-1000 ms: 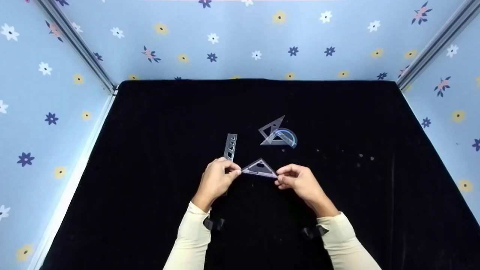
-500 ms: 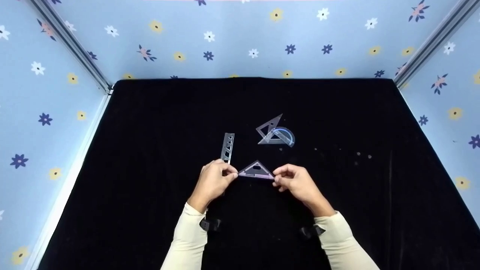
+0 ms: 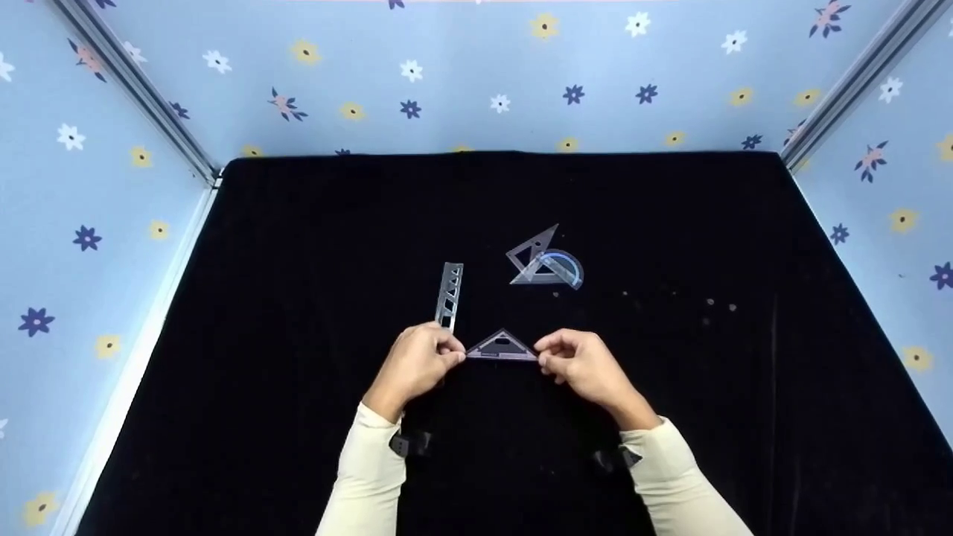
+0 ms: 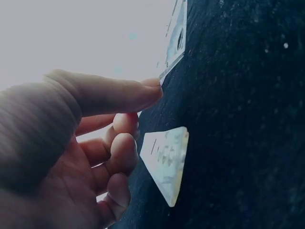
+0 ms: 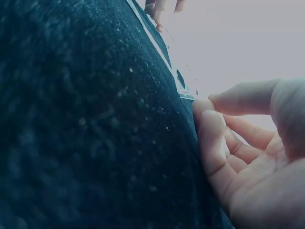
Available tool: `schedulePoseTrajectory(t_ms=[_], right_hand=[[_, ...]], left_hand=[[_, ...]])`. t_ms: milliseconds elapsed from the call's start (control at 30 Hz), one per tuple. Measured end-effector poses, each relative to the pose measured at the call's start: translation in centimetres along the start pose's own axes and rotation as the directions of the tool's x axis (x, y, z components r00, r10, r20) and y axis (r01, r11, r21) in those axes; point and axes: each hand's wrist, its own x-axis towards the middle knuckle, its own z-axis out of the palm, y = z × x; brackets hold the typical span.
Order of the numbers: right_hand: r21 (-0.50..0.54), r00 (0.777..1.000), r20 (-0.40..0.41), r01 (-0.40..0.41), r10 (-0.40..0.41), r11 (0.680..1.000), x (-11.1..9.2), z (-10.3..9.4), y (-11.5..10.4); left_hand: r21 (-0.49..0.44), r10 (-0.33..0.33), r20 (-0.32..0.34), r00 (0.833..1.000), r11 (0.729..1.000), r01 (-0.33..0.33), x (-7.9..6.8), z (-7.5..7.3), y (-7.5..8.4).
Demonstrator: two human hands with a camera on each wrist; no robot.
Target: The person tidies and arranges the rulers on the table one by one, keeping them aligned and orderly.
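Note:
A clear set square (image 3: 502,353) is held low over the black cloth, its long edge toward the person. My left hand (image 3: 417,361) pinches its left corner between thumb and fingertips; my right hand (image 3: 577,361) pinches the right corner. In the left wrist view, the set square (image 4: 174,47) rises beyond the thumb tip. In the right wrist view, part of the set square (image 5: 183,90) shows at the fingertips. A clear ruler (image 3: 448,286) with cut-out shapes lies beyond my left hand, its near part hidden by the hand. Its end (image 4: 167,162) appears below the left thumb.
Farther back, a clear protractor (image 3: 569,264) overlaps clear triangular pieces (image 3: 547,237); their exact number is hard to tell. Small pale specks (image 3: 732,307) lie on the black cloth (image 3: 335,260) to the right. Blue flowered walls (image 3: 461,59) enclose the back and sides.
Both hands have come slightly nearer the person and to the left, still holding the set square by its corners. The whole head view has shifted a little.

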Motion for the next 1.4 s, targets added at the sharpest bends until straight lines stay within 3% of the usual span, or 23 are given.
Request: schedulePoseTrajectory(t_ms=[167, 600, 1400], right_hand=[[-0.018, 1.0, 0.016, 0.016, -0.016, 1.0, 0.02, 0.23, -0.03], [-0.125, 0.996, 0.037, 0.081, -0.077, 0.989, -0.22, 0.72, -0.07], [-0.253, 0.99, 0.052, 0.14, -0.131, 0.957, -0.25, 0.87, -0.04]], left_hand=[[0.001, 0.012, 0.029, 1.0, 1.0, -0.012, -0.26, -0.28, -0.1], [0.149, 0.021, 0.089, 0.996, 0.988, -0.034, -0.69, -0.45, 0.0], [0.09, 0.038, 0.128, 0.991, 0.995, -0.049, -0.65, -0.43, -0.42]])
